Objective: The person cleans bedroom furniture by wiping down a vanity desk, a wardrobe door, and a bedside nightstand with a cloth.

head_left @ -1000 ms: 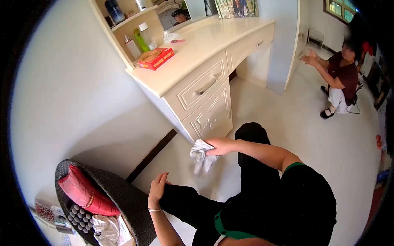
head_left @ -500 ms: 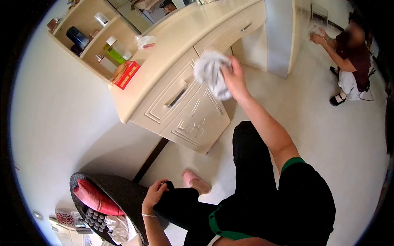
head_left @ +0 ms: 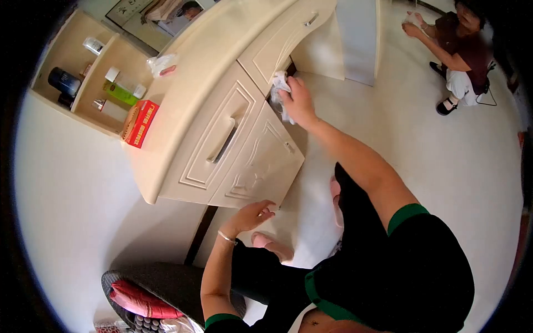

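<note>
My right hand grips a crumpled white cloth against the inner edge of a cream dressing table, beside the knee opening. Part of the cloth hangs below my fingers. My left hand is held out low, near the bottom of the cabinet door, with its fingers loosely apart and nothing in them. Above that door is a drawer with a metal handle, which neither hand touches.
A red box and a plastic bag lie on the tabletop by a shelf with bottles. Lower left stands a dark woven chair with a red cushion. Another person crouches at right, hands around something pale.
My right hand has brought the cloth down and in against the dressing table's inner edge. My left hand has lifted off my knee and reached forward toward the cabinet. The view has shifted.
</note>
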